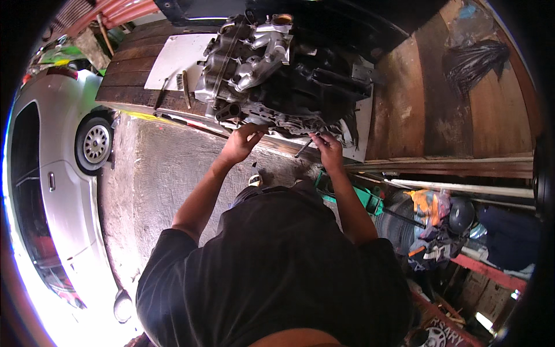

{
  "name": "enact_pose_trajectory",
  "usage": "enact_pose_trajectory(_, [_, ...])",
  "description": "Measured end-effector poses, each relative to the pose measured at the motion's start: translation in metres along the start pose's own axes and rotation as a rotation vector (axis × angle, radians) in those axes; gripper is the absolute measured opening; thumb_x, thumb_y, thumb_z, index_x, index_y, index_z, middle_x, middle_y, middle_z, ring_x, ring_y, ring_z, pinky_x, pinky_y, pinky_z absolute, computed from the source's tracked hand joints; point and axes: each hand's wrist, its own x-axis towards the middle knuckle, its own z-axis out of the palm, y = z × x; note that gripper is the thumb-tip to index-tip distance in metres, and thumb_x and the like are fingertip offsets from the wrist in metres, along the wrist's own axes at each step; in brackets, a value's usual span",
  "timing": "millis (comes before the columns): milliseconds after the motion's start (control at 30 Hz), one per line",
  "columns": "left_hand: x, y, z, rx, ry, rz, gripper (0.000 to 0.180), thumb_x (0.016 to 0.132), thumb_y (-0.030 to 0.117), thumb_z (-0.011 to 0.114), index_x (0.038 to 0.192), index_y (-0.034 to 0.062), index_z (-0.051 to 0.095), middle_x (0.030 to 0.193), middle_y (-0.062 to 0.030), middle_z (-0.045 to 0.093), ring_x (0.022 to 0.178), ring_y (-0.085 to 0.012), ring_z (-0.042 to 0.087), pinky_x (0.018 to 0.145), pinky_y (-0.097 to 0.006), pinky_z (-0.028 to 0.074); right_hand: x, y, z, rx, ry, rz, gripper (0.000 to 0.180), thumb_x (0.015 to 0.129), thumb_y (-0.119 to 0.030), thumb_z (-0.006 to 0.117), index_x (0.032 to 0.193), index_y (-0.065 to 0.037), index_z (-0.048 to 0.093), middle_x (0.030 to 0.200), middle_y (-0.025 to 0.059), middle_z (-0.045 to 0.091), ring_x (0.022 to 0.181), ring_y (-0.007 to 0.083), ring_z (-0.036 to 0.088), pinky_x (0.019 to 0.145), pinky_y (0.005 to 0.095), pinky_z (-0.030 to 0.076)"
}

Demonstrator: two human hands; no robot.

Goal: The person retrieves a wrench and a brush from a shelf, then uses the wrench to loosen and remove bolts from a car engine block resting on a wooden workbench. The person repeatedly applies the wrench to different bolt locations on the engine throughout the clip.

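Observation:
A silver and black car engine (pixel 254 69) lies on the wooden bench in front of me. My left hand (pixel 240 143) is at the engine's near lower edge, its fingers bent and pinched together. Whatever they hold, if anything, is hidden. A little to the right, my right hand (pixel 329 151) closes its fingertips on the upper end of a slim metal wrench (pixel 302 149). Its shaft slants down to the left, just off the near side of the engine. Pale cloth or paper (pixel 289 137) shows under the engine between my hands.
Left of the engine, a wire brush (pixel 185 89) and a thin dark tool (pixel 161 93) rest by a white board (pixel 176 55). A silver car (pixel 63 173) stands at left. Below the bench at right are a green case (pixel 364 199), a tire (pixel 398 222) and a dark helmet (pixel 461 215).

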Motion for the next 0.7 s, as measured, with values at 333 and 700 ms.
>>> enact_pose_trajectory(333, [0.037,0.014,-0.003,0.443,0.027,0.431,0.035,0.083,0.014,0.066,0.118,0.0086,0.062,0.121,-0.0125,0.058,0.119,-0.0333,0.052,0.100,-0.045,0.042,-0.002,0.029,-0.014,0.271,-0.084,0.026,0.021,0.096,-0.015,0.060,0.107,0.001,0.068,0.085,0.0044,0.068,0.080,0.0110,0.059,0.075,0.0268,0.047])
enact_pose_trajectory(700, [0.045,-0.011,0.012,0.756,0.035,0.298,0.063,0.085,0.022,0.065,0.143,0.0149,0.040,0.150,-0.0100,0.035,0.145,-0.0314,0.022,0.118,-0.054,0.014,0.008,0.044,-0.040,-0.198,-0.119,-0.269,0.019,0.096,-0.013,0.055,0.106,-0.001,0.066,0.089,0.0098,0.060,0.083,0.0229,0.057,0.076,0.0332,0.045])
